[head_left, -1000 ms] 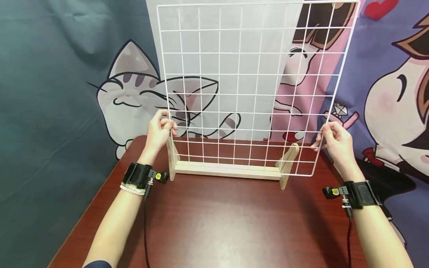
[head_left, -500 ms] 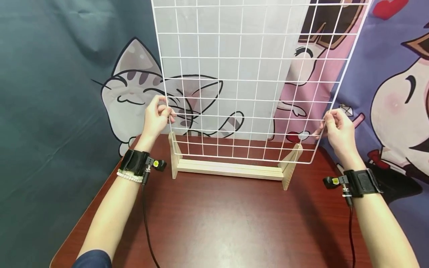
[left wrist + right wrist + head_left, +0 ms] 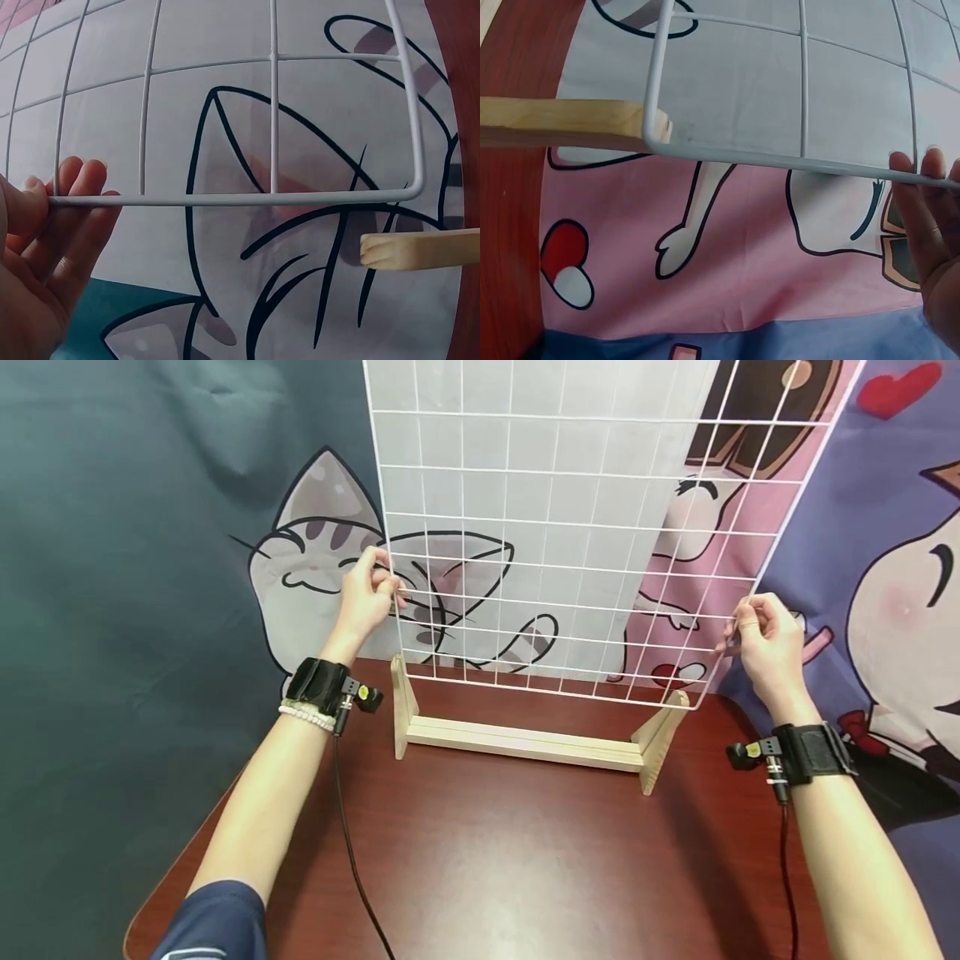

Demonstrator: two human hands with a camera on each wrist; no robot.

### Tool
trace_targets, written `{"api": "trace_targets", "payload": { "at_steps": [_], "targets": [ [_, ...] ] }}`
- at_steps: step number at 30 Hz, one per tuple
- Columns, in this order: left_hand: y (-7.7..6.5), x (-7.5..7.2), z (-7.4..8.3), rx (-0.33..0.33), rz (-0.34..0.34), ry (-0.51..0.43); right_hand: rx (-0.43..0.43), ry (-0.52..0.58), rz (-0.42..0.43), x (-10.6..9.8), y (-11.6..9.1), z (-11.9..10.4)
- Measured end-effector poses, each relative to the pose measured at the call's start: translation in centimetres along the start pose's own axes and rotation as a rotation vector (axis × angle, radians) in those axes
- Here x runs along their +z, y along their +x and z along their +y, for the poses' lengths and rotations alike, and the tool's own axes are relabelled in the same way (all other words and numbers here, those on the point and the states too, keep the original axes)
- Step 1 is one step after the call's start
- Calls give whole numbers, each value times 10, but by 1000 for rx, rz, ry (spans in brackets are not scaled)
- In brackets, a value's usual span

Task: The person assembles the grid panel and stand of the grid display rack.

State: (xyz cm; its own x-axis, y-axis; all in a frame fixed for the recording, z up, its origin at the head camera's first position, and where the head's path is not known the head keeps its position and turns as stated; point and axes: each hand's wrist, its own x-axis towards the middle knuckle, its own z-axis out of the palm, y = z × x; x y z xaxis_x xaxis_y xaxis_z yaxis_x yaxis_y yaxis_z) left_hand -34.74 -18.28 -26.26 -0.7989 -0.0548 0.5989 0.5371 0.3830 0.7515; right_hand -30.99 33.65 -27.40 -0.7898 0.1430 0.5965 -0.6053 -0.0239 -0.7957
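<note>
A white wire grid panel point(image 3: 551, 692) is held up over a pale wooden stand point(image 3: 525, 742). Its left side is pinched by my left hand point(image 3: 366, 599), thumb on the near side. My right hand point(image 3: 772, 647) grips the opposite side at similar height. The panel's top runs out of the head view. Its bottom edge hangs above the stand's crossbar, near the tops of the two uprights. In the left wrist view the panel's corner is apart from an upright point(image 3: 420, 250). In the right wrist view the other corner overlaps an upright point(image 3: 562, 120); whether they touch I cannot tell.
The stand rests on a dark red table point(image 3: 480, 852). Behind it hangs a curtain point(image 3: 187, 693) and a printed backdrop point(image 3: 885, 635) with cartoon figures. Both wrists wear camera straps, and a black cable point(image 3: 348, 843) trails from the left one.
Both hands have raised the grid panel, so its bottom edge has come up away from the stand's crossbar. The head view has shifted slightly. Both grips stay the same.
</note>
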Motion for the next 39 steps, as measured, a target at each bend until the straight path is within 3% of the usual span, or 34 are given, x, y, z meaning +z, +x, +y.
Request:
{"api": "trace_targets", "payload": {
  "at_steps": [6,11,18,24,39],
  "targets": [
    [7,-2,6,60,38,65,-8,109,-25,4,10,3],
    [14,-6,11,88,53,108,-6,110,-23,6,15,4],
    [16,-9,10,83,56,97,-11,127,-40,13,11,-6],
    [13,-11,10,84,65,89,-17,111,-42,11,15,-3],
    [12,3,4,60,30,71,-3,67,-9,0,1,0]
  ]
}}
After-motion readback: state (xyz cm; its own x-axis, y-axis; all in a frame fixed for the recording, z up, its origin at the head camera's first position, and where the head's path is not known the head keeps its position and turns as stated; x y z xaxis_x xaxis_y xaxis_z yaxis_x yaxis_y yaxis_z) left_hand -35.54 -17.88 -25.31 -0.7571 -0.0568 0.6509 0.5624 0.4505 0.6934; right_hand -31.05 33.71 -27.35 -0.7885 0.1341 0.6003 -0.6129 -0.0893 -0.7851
